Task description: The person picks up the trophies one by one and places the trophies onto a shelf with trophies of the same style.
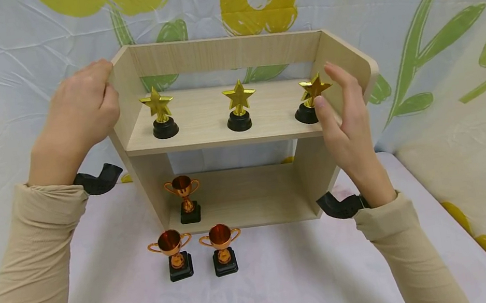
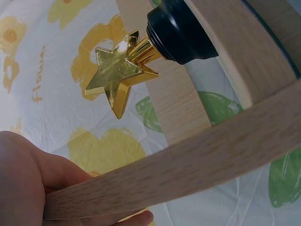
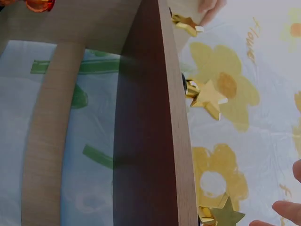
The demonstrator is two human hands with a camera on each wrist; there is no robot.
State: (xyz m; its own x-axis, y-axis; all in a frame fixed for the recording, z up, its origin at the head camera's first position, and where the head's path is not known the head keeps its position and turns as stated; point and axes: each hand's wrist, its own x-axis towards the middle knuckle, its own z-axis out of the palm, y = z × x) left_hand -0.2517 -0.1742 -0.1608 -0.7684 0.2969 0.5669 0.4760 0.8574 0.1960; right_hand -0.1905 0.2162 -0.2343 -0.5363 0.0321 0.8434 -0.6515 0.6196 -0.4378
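Note:
My left hand (image 1: 77, 116) grips the upper left side panel (image 2: 174, 169) of a light wooden two-tier shelf (image 1: 232, 139), thumb and fingers on either side of the board. Three gold star trophies with round black bases stand in a row on the upper tier: a left one (image 1: 158, 106), a middle one (image 1: 239, 97) and a right one (image 1: 314, 87). My right hand (image 1: 351, 127), thumb and forefinger spread, is beside the right star, partly covering it in the head view. In the right wrist view its fingertips (image 3: 288, 211) appear apart from the star (image 3: 229, 214).
A bronze cup trophy (image 1: 186, 191) with a black base stands at the left of the lower tier. Two similar cups, one left (image 1: 171, 243) and one right (image 1: 220, 237), stand on the white tablecloth (image 1: 264, 295) before the shelf. Flower-printed cloth (image 1: 188, 2) hangs behind.

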